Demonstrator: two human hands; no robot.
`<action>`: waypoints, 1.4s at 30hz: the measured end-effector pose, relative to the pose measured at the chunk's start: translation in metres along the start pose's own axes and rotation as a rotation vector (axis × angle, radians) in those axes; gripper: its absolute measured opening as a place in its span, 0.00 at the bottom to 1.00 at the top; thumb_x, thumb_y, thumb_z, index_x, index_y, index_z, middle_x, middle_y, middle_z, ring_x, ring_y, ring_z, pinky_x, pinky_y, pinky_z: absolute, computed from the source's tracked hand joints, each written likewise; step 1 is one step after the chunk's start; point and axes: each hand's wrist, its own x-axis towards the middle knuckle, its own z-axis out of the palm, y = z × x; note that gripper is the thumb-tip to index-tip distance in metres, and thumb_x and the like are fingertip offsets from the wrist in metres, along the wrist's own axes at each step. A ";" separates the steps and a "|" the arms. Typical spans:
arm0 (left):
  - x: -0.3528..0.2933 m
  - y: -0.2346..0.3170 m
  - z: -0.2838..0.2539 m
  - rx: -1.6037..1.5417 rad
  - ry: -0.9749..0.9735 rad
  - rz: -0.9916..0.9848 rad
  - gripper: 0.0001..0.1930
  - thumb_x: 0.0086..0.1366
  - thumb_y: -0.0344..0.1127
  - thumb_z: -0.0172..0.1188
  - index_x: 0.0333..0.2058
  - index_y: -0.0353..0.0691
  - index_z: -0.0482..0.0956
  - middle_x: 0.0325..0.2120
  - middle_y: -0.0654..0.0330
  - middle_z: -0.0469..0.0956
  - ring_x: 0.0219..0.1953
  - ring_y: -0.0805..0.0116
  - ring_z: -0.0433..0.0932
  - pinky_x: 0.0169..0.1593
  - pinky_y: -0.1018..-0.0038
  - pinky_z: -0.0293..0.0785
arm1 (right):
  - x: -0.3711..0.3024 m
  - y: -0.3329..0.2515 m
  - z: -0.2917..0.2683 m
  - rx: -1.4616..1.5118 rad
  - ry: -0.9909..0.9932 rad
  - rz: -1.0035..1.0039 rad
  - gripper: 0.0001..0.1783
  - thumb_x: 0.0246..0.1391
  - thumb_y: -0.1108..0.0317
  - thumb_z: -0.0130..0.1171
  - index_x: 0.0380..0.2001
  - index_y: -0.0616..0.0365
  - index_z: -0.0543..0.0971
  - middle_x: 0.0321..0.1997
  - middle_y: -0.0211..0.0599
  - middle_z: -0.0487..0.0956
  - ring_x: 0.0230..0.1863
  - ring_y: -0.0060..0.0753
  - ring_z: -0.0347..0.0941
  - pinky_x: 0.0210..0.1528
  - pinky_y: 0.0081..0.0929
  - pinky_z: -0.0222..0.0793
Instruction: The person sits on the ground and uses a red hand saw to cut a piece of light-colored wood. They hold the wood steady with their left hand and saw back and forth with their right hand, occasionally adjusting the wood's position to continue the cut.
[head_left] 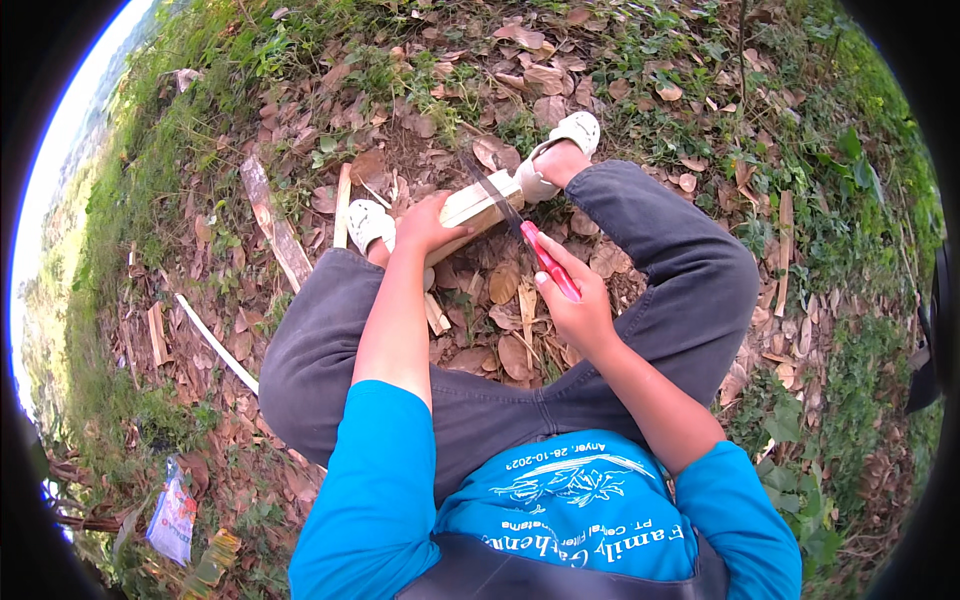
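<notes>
Clasps a pale wooden block (pixel 490 217) near its left end with the left grip (pixel 425 222), between two white shoes (pixel 578 130) on leaf-strewn ground (pixel 505 345); wraps the right grip (pixel 582 303) around a red-handled blade (pixel 533 239), crossing over the block toward its right end.

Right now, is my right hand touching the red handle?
Touching. The head view shows your right hand gripping the red handle, with no gap where they meet.
</notes>
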 end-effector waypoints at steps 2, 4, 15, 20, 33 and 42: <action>-0.005 0.001 0.009 0.062 0.048 -0.049 0.55 0.51 0.70 0.67 0.73 0.51 0.61 0.61 0.51 0.75 0.63 0.51 0.74 0.67 0.50 0.66 | -0.001 -0.001 0.003 -0.024 -0.020 0.013 0.29 0.62 0.77 0.57 0.67 0.61 0.73 0.64 0.48 0.79 0.66 0.32 0.74 0.67 0.27 0.65; -0.008 0.015 0.015 0.160 0.087 -0.109 0.55 0.54 0.71 0.64 0.75 0.48 0.57 0.65 0.52 0.71 0.67 0.53 0.70 0.71 0.46 0.59 | -0.002 0.002 0.002 -0.039 -0.033 0.025 0.30 0.62 0.77 0.57 0.68 0.60 0.72 0.64 0.48 0.79 0.66 0.31 0.74 0.66 0.27 0.65; -0.005 0.035 0.014 0.121 0.184 -0.197 0.50 0.58 0.79 0.53 0.66 0.44 0.70 0.58 0.53 0.76 0.61 0.53 0.74 0.66 0.49 0.63 | 0.001 0.033 -0.012 -0.103 -0.059 0.050 0.33 0.63 0.78 0.56 0.72 0.58 0.68 0.65 0.39 0.78 0.56 0.17 0.73 0.59 0.18 0.66; 0.002 0.034 0.005 0.077 0.139 -0.197 0.47 0.63 0.82 0.44 0.57 0.43 0.79 0.53 0.54 0.81 0.56 0.53 0.79 0.60 0.57 0.71 | -0.003 0.058 -0.014 -0.054 -0.007 0.012 0.33 0.64 0.78 0.56 0.72 0.60 0.67 0.60 0.34 0.78 0.49 0.17 0.71 0.54 0.17 0.67; 0.015 0.033 -0.022 0.065 -0.015 -0.159 0.48 0.61 0.84 0.42 0.47 0.41 0.86 0.44 0.49 0.86 0.48 0.50 0.85 0.52 0.54 0.80 | -0.013 0.057 -0.013 -0.098 -0.024 0.064 0.33 0.66 0.76 0.57 0.73 0.58 0.66 0.54 0.35 0.81 0.42 0.17 0.76 0.46 0.16 0.71; 0.017 0.015 -0.004 0.017 0.056 -0.141 0.50 0.56 0.88 0.43 0.44 0.43 0.89 0.42 0.48 0.86 0.48 0.49 0.85 0.50 0.56 0.81 | -0.005 0.058 -0.011 -0.160 -0.062 0.023 0.33 0.66 0.73 0.57 0.73 0.55 0.66 0.57 0.41 0.82 0.47 0.23 0.78 0.51 0.24 0.73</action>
